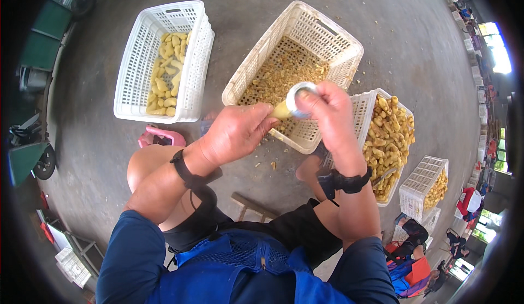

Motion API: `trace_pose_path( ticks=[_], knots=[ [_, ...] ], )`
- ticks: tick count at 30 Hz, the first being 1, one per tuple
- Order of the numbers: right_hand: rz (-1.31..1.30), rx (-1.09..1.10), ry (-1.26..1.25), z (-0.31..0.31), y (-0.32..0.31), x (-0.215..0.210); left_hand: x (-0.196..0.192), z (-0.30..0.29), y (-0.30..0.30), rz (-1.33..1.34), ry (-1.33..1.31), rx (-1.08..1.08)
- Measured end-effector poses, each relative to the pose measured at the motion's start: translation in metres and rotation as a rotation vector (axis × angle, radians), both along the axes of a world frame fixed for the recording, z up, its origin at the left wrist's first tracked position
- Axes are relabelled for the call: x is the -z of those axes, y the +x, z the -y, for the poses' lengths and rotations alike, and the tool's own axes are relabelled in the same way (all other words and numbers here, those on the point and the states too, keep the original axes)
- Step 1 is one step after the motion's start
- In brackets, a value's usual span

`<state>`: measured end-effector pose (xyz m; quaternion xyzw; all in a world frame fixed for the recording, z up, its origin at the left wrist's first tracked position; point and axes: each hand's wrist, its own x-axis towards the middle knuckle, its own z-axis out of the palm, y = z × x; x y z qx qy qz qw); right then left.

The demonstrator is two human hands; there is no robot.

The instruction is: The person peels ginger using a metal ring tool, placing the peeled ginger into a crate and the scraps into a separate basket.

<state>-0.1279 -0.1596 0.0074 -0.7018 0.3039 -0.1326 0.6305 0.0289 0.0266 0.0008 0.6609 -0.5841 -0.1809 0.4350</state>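
Note:
A pale yellow piece of ginger (281, 111) is pinched in the closed fingers of my left hand (234, 132). Its far end touches a white ring-shaped tool (291, 101), which my right hand (334, 113) grips with the thumb pressed into its opening. Both hands are over the near part of a dirty white crate (233, 88) scattered with brownish peelings (286, 72). To the left, a cleaner white crate (124, 80) contains smooth pale yellow ginger pieces (166, 77). A crate by my right wrist is heaped with darker, rough-skinned ginger (386, 135).
Beyond my right arm stands a smaller crate (415, 186) with more ginger. A pink object (173, 136) lies by my left knee, and a wooden stool frame (251, 206) is between my legs. Another person's bright clothing (409, 274) shows at lower right. Peel scraps dot the grey floor (240, 181).

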Motion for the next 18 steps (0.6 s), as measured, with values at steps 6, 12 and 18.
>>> trace_pose_path(
  ticks=[6,12,18],
  knots=[
    [0.131,0.327,0.186,0.023,-0.006,0.0,-0.002,0.0,0.005,0.062,-0.119,-0.025],
    [0.213,0.152,0.508,-0.005,0.003,-0.015,0.0,0.002,0.006,0.107,-0.118,0.015],
    [0.082,0.061,0.239,-0.006,0.002,-0.01,-0.001,0.003,0.004,0.135,-0.131,0.044]
  ],
)
